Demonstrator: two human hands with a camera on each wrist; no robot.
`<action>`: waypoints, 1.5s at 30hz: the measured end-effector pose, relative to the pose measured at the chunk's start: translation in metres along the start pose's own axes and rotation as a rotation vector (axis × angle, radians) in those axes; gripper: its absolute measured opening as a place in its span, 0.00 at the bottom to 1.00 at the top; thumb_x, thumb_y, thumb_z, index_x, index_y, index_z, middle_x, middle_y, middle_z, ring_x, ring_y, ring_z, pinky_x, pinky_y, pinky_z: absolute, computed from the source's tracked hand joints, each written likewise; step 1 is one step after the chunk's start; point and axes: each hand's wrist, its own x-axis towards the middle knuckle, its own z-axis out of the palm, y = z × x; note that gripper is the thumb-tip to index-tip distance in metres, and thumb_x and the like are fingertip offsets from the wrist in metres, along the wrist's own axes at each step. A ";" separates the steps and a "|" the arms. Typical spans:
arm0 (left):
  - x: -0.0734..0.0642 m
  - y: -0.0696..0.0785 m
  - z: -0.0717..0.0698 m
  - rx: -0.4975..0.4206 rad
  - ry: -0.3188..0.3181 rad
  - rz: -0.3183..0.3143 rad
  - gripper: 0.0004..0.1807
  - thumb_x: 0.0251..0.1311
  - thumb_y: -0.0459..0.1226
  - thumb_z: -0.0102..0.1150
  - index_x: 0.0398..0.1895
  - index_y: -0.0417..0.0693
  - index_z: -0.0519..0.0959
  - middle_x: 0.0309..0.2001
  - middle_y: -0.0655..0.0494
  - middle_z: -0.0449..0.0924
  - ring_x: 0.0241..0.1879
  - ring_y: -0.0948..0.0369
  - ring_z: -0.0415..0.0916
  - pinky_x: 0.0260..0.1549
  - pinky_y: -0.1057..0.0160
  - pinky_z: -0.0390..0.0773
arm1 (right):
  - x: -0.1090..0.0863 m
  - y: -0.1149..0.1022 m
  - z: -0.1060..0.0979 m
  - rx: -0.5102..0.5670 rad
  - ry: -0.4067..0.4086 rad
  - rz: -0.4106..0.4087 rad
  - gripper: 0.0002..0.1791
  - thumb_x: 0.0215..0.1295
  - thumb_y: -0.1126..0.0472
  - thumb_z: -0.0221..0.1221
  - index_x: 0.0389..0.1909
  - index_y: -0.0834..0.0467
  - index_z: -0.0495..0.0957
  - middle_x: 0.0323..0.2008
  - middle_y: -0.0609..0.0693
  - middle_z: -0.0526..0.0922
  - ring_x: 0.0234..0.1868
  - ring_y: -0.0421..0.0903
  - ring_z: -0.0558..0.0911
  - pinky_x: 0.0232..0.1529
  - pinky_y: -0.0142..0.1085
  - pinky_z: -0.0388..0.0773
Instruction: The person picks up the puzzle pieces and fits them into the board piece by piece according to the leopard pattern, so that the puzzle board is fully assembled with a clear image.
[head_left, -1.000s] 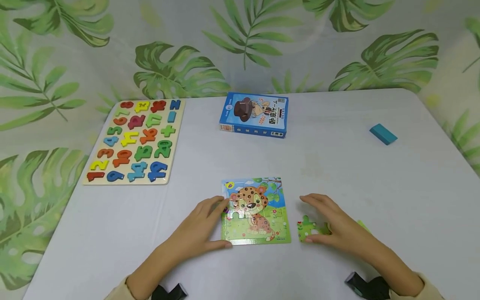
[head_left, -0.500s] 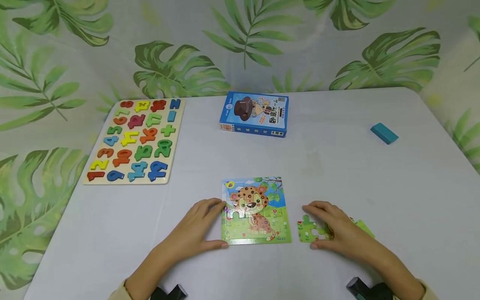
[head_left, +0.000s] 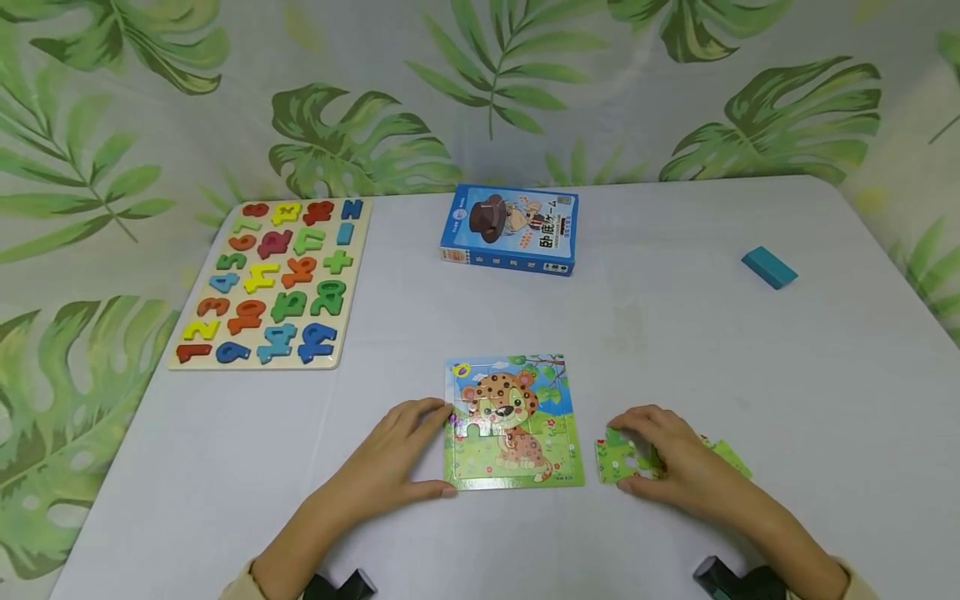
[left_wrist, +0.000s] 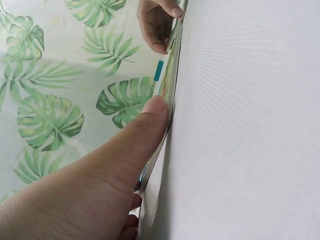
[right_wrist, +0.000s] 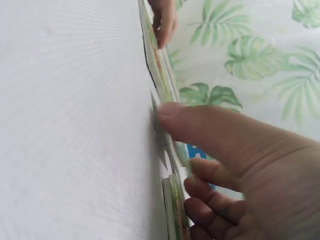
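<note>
A square jigsaw puzzle (head_left: 517, 454) with a cartoon leopard lies on the table in the head view. A gap shows at its left middle. My left hand (head_left: 393, 458) rests at its left side, index fingertip at the left edge and straight thumb at the lower-left corner. Right of the puzzle, my right hand (head_left: 675, 454) pinches a green puzzle piece (head_left: 611, 462), thumb at its lower edge and index finger at its top tab. More loose puzzle pieces (head_left: 727, 457) lie partly hidden under this hand. In the right wrist view a small stack of pieces (right_wrist: 173, 205) shows below the thumb.
A board of coloured numbers (head_left: 333, 333) lies at the left. At the back stands a blue card-game box (head_left: 510, 229), and a teal block (head_left: 770, 267) lies at the far right. A leaf-print curtain (head_left: 555, 83) borders the white table (head_left: 420, 550).
My right hand has drawn back slightly from the puzzle, and its fingers have closed in on the green piece. My left hand has eased a little off the puzzle's left edge.
</note>
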 end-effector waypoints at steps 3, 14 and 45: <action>0.001 0.000 -0.001 -0.002 -0.003 0.003 0.51 0.43 0.66 0.53 0.67 0.46 0.57 0.63 0.53 0.56 0.63 0.59 0.50 0.60 0.60 0.52 | 0.001 -0.004 -0.002 0.001 0.026 -0.011 0.32 0.42 0.57 0.70 0.52 0.54 0.70 0.47 0.40 0.71 0.47 0.40 0.68 0.45 0.41 0.72; 0.001 0.000 -0.003 -0.017 -0.022 -0.001 0.48 0.47 0.63 0.55 0.67 0.47 0.56 0.64 0.54 0.55 0.63 0.60 0.48 0.60 0.60 0.53 | 0.031 -0.048 0.002 0.138 0.076 -0.157 0.34 0.44 0.55 0.69 0.55 0.58 0.70 0.46 0.40 0.71 0.48 0.39 0.68 0.45 0.39 0.73; -0.001 0.000 -0.005 0.012 0.029 0.227 0.23 0.52 0.54 0.57 0.53 0.66 0.75 0.63 0.49 0.59 0.59 0.53 0.58 0.56 0.52 0.57 | 0.085 -0.089 0.064 0.004 -0.047 -0.177 0.30 0.46 0.43 0.65 0.50 0.53 0.76 0.40 0.40 0.72 0.45 0.41 0.66 0.52 0.40 0.58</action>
